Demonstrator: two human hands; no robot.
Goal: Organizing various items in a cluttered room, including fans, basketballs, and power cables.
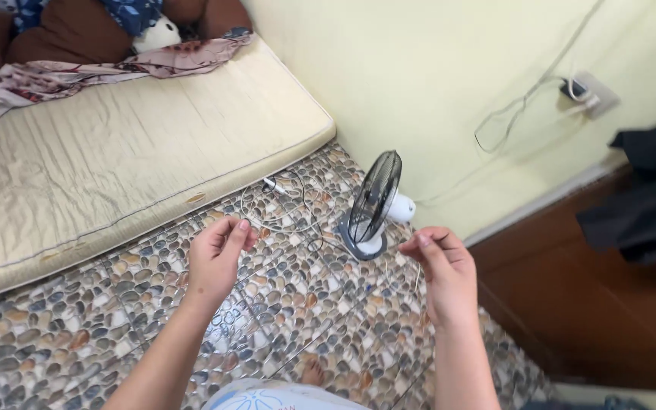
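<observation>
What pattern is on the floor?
The floor has a pebble pattern: brown, grey and white stones. Head view.

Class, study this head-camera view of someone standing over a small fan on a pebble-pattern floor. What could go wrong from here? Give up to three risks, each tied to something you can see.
1. The thin wire hoop held between the left hand and right hand is hard to see against the pebble floor, so it may snag or poke.
2. Loose white cables lie by the small fan, near a bare toe: a likely trip.
3. A cord hangs from the wall socket, so the fan may be live.
</observation>
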